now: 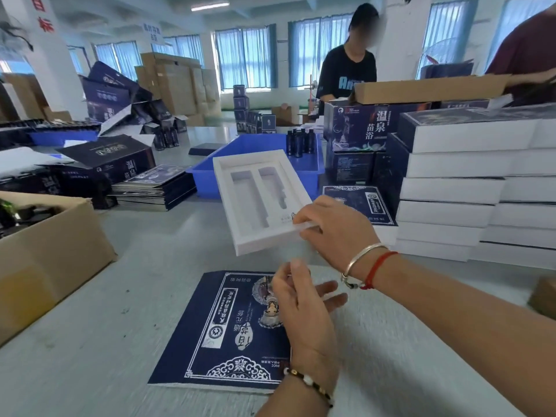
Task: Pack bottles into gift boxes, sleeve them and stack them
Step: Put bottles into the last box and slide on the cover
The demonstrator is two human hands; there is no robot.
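Note:
My right hand [334, 233] grips the near right corner of a white gift-box tray [258, 200] and holds it tilted above the table; its two bottle-shaped recesses are empty. My left hand [301, 296] hovers below the tray with relaxed fingers, over a flat dark blue printed sleeve [228, 332] lying on the table. Several dark bottles [301, 142] stand in a blue bin [210, 176] behind the tray. Stacked white boxes with dark lids [451, 188] rise at the right.
An open cardboard carton [51, 251] sits at the left edge. A pile of flat sleeves [153, 188] lies beside the blue bin. Another sleeve [361, 203] lies by the box stack. Two people stand behind the far right boxes.

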